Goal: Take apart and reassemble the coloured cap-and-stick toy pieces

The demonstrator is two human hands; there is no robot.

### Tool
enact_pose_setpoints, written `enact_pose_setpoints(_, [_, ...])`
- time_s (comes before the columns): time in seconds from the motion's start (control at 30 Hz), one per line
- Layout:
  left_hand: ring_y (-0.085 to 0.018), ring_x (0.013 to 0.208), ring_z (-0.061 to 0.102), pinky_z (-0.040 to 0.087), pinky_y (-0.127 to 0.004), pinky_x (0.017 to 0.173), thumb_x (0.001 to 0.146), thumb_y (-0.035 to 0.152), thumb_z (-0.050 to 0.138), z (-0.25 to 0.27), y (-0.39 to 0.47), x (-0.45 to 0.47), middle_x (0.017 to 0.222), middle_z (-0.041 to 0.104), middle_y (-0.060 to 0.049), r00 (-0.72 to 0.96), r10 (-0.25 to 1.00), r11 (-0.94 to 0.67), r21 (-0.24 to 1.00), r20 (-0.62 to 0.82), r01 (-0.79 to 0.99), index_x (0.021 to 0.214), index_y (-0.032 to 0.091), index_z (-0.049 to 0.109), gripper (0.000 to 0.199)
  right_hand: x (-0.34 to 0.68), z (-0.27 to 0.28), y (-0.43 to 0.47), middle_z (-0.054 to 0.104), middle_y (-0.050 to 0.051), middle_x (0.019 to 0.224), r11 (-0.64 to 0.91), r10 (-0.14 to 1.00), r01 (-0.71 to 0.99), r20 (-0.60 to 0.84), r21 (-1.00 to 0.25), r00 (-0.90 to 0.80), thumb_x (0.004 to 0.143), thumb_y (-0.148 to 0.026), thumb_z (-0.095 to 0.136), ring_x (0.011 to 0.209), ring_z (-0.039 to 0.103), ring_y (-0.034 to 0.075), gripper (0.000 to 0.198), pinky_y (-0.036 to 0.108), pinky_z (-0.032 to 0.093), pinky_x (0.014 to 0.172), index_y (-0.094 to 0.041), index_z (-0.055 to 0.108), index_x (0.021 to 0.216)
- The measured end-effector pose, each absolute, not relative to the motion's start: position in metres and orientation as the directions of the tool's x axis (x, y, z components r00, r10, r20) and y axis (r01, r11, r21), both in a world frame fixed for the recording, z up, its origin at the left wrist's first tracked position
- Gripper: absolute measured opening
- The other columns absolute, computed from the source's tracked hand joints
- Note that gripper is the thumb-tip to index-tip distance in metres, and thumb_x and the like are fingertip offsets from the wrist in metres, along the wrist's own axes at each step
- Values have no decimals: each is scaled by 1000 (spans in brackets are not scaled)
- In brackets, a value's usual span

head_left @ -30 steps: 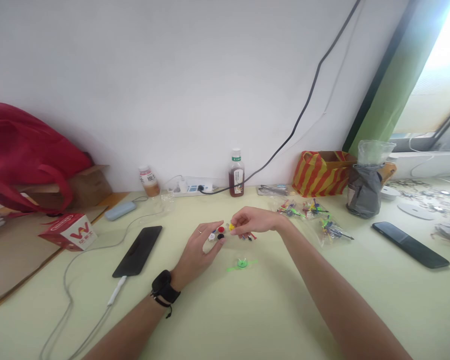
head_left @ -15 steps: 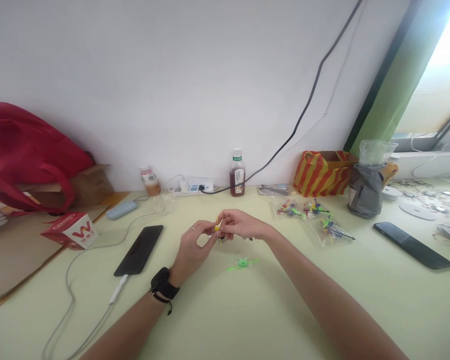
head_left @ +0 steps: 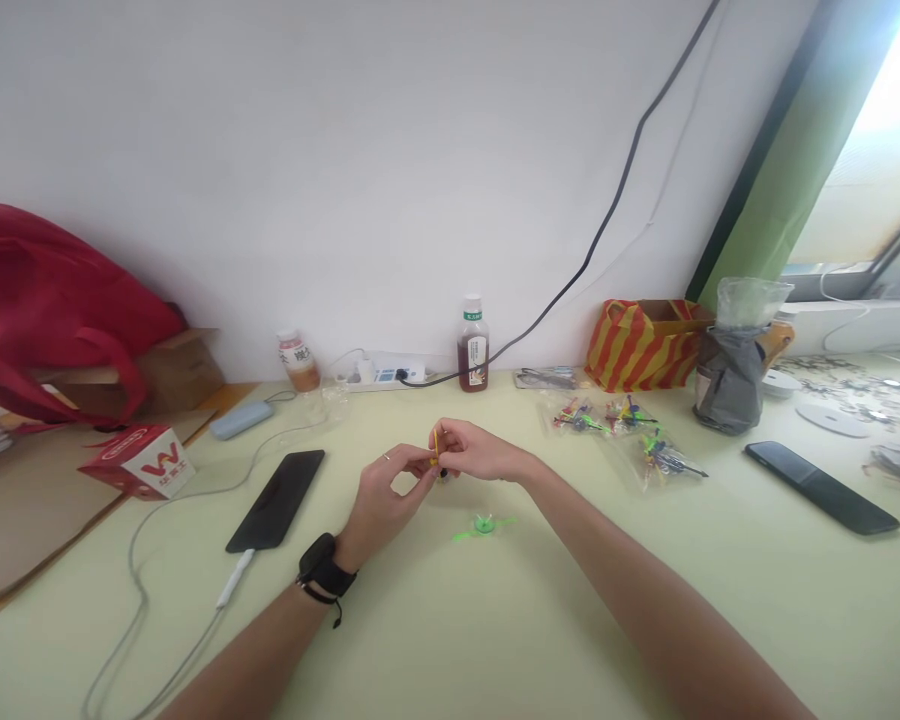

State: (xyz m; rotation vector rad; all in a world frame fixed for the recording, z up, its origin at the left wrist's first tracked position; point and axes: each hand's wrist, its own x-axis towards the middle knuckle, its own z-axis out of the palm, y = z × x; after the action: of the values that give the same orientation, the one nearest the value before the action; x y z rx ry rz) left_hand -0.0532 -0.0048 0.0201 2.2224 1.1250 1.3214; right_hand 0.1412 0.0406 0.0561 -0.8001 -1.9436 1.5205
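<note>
A small yellow plastic piece (head_left: 435, 447) with a thin upright blade is pinched between both hands over the table. My left hand (head_left: 394, 488) grips it from the left with thumb and index finger. From the other side my right hand (head_left: 474, 450) holds it with closed fingertips. A small dark part shows just under the fingers, too small to name. Below the hands a green plastic propeller piece (head_left: 484, 525) with two blades lies flat on the table. The fingers hide most of the yellow piece.
Clear bags of colourful plastic parts (head_left: 664, 460) lie to the right, near a black phone (head_left: 821, 488). A charging phone (head_left: 276, 500) and its cable lie left. A bottle (head_left: 473, 345) and power strip (head_left: 397, 370) stand along the wall. A red box (head_left: 139, 462) sits far left.
The yellow piece has turned a little between my fingertips, and its blade now stands more upright. Both hands stay in nearly the same place. The green piece lies still.
</note>
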Motion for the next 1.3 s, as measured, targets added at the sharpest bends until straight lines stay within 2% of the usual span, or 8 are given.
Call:
enact_pose_setpoints(0.13, [-16,71,66,55,-28,71,89,26,69,20,-8,-54,83,72,-1,329,797,-604,652,507,458,91,22,68,4,140,55,40,64,-2,84,333,804,400,35,-854,-594,87,-19,52,74,56,14,9,23,41,63,-22,56,94])
enact_pose_setpoints(0.3, [-17,67,63,51,-28,66,82,27,72,29,-11,-61,74,69,0,517,768,-634,561,378,532,74,23,64,12,162,60,48,67,5,92,357,896,709,8,-608,-444,89,-17,47,75,60,18,23,26,40,62,-20,60,108])
enact_pose_setpoints(0.53, [-22,86,70,55,-33,79,81,26,72,33,4,-80,92,76,-4,599,713,-700,417,364,580,84,27,74,3,201,62,67,69,15,108,324,913,817,-69,-477,-403,84,-23,63,90,63,25,17,29,41,65,-16,67,98])
enact_pose_setpoints(0.67, [-22,91,68,53,-33,82,80,22,69,32,6,-84,92,75,-3,599,711,-702,340,368,625,86,26,72,7,202,75,59,73,7,95,387,837,779,-167,-493,-522,80,-29,71,81,65,19,12,26,42,63,-19,70,85])
enact_pose_setpoints(0.8, [-21,89,67,52,-33,83,85,25,67,31,6,-86,94,73,-4,583,731,-681,322,354,658,87,25,72,6,180,82,42,73,0,95,497,595,697,-381,-517,-707,64,-43,86,80,66,17,38,23,42,61,-22,72,93])
enact_pose_setpoints(0.97, [-19,85,66,51,-32,80,86,27,68,27,10,-89,94,72,-3,541,771,-636,349,337,688,90,25,72,6,153,73,34,72,0,90,539,497,741,-559,-401,-664,62,-38,88,80,64,18,31,24,41,61,-20,72,80])
enact_pose_setpoints(1.13, [-19,83,65,50,-32,77,87,30,70,24,14,-90,90,72,-2,490,793,-603,361,362,711,93,26,74,8,162,73,40,72,1,92,537,512,628,-375,-562,-773,78,-29,73,78,63,15,13,22,43,62,-20,72,87])
enact_pose_setpoints(1.3, [-18,81,65,49,-31,73,94,33,65,24,13,-84,86,73,-1,456,782,-613,393,425,686,90,25,73,12,178,83,46,65,0,78,425,668,579,-190,-696,-719,86,-43,67,59,53,10,25,21,38,50,-18,68,86])
